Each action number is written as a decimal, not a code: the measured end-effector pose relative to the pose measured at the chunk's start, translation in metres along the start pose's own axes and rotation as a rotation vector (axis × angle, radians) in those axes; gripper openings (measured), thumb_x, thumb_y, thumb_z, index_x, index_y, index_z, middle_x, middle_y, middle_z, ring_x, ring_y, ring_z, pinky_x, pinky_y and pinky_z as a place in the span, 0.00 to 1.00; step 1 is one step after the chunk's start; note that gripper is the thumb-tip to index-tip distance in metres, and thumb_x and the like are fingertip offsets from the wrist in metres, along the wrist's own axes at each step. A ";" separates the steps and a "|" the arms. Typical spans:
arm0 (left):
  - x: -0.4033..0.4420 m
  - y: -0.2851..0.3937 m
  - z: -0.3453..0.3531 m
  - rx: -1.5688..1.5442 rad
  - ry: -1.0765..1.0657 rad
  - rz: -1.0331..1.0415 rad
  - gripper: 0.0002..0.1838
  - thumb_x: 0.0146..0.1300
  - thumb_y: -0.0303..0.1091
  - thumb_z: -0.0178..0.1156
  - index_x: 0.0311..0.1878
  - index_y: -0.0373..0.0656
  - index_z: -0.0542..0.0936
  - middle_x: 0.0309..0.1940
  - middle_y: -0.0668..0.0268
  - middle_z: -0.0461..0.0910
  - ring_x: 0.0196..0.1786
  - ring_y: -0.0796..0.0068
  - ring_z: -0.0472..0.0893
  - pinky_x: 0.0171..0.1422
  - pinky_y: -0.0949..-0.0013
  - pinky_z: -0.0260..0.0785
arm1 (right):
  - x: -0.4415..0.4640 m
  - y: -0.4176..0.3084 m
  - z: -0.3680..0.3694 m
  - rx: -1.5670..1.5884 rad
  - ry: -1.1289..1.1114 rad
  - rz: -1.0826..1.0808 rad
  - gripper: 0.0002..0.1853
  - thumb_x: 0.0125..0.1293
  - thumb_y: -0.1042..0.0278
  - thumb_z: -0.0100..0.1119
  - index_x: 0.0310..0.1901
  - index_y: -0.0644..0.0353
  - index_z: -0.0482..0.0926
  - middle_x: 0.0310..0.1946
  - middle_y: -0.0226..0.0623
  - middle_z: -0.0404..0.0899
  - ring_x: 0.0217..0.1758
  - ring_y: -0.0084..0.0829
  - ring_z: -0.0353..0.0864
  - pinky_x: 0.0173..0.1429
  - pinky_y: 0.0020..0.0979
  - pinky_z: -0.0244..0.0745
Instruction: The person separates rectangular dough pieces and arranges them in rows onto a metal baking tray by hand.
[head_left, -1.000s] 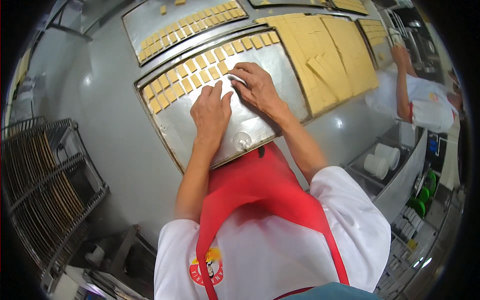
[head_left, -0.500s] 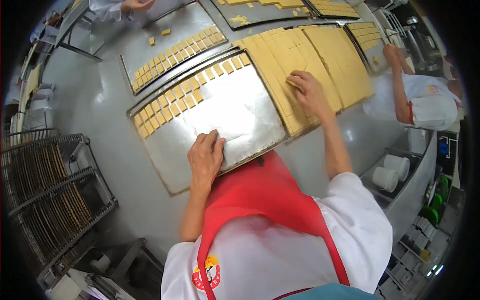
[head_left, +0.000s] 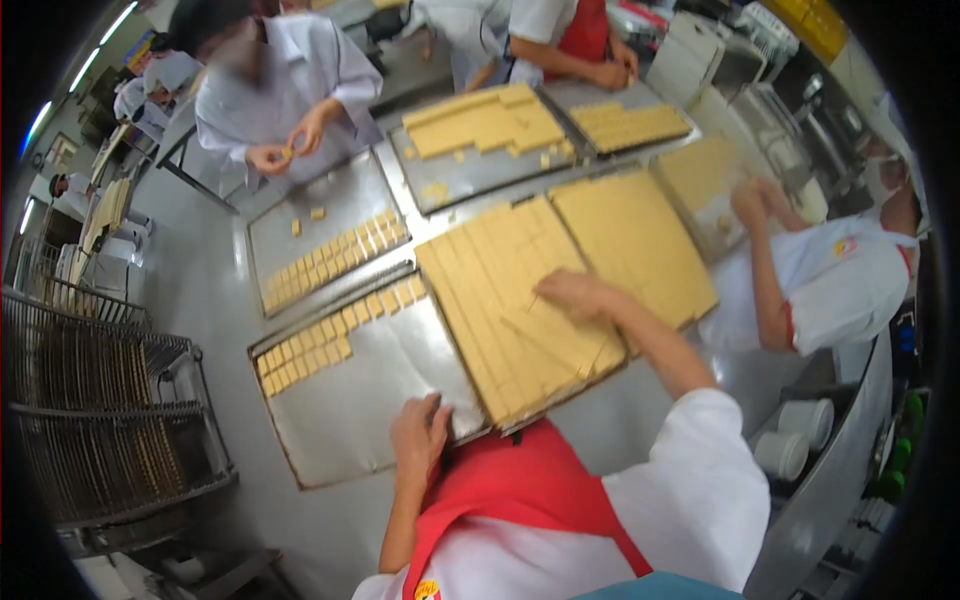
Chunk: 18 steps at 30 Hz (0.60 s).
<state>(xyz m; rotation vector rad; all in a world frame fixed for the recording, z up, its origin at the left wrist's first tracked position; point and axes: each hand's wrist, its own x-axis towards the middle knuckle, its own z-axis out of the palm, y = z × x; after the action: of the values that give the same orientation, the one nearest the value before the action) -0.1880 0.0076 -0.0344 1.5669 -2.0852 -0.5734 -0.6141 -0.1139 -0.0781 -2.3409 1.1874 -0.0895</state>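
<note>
My left hand [head_left: 420,435] lies on the near edge of a metal tray [head_left: 365,405], its fingers loosely extended and holding nothing. Rows of small yellow rectangular dough pieces [head_left: 305,352] line that tray's far and left side. Right of the tray lies a large yellow dough sheet [head_left: 485,285] cut into strips. Over its middle is my right hand [head_left: 580,297], fingertips drawn together and down at the dough surface. Blur and the hand itself hide what is between them. Some strips near this hand lie slanted.
A second tray [head_left: 275,225] of pieces sits beyond mine, with a co-worker's hands [head_left: 295,145] above it. Another dough sheet [head_left: 630,240] adjoins on the right, near a co-worker's arm [head_left: 768,260]. A tray rack [head_left: 120,430] stands left; white buckets [head_left: 785,450] are at right.
The view has tilted up, showing more of the far table and co-workers. My right hand remains over the cut sheet, where strips now lie slanted. My left hand stays at the tray edge.
</note>
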 end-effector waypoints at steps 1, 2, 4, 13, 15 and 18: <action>0.004 0.006 0.001 -0.015 0.042 0.017 0.13 0.67 0.40 0.70 0.48 0.43 0.88 0.32 0.55 0.82 0.36 0.49 0.83 0.42 0.51 0.74 | 0.007 0.005 -0.002 -0.052 -0.015 -0.029 0.34 0.51 0.76 0.63 0.65 0.68 0.77 0.68 0.52 0.73 0.69 0.53 0.72 0.75 0.42 0.71; 0.006 0.011 -0.001 -0.029 0.015 -0.016 0.13 0.66 0.40 0.70 0.48 0.43 0.88 0.31 0.56 0.82 0.36 0.50 0.83 0.42 0.51 0.74 | 0.012 0.002 -0.012 -0.088 -0.007 -0.035 0.34 0.51 0.76 0.63 0.65 0.68 0.77 0.68 0.52 0.73 0.69 0.53 0.72 0.75 0.42 0.71; 0.010 0.023 -0.002 -0.043 0.001 -0.042 0.13 0.66 0.40 0.70 0.47 0.43 0.88 0.31 0.56 0.82 0.36 0.50 0.83 0.42 0.51 0.74 | 0.021 -0.007 -0.025 -0.128 -0.228 0.109 0.25 0.51 0.73 0.67 0.54 0.69 0.79 0.66 0.53 0.74 0.63 0.53 0.78 0.66 0.43 0.77; 0.006 0.026 0.000 -0.087 0.031 -0.063 0.14 0.64 0.39 0.71 0.48 0.42 0.89 0.30 0.54 0.83 0.35 0.50 0.84 0.42 0.52 0.75 | 0.007 0.031 -0.027 0.118 0.093 0.253 0.23 0.44 0.71 0.78 0.46 0.62 0.84 0.41 0.48 0.87 0.49 0.51 0.87 0.49 0.45 0.81; 0.003 0.025 -0.001 -0.141 -0.001 -0.106 0.15 0.65 0.39 0.71 0.48 0.40 0.89 0.31 0.53 0.84 0.35 0.50 0.84 0.43 0.53 0.76 | -0.002 0.033 -0.028 0.340 0.166 0.405 0.25 0.43 0.72 0.79 0.48 0.60 0.84 0.42 0.45 0.87 0.48 0.47 0.88 0.48 0.44 0.82; 0.004 0.028 -0.006 -0.206 -0.007 -0.078 0.15 0.65 0.39 0.71 0.49 0.38 0.89 0.32 0.51 0.85 0.35 0.48 0.84 0.43 0.53 0.76 | -0.018 0.030 -0.027 0.716 0.281 0.622 0.27 0.46 0.75 0.80 0.51 0.60 0.85 0.43 0.36 0.86 0.45 0.33 0.87 0.46 0.38 0.83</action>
<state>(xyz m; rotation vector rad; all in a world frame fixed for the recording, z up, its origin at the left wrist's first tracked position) -0.2066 0.0104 -0.0126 1.5336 -1.9081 -0.7958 -0.6549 -0.1254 -0.0658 -1.3136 1.6289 -0.5377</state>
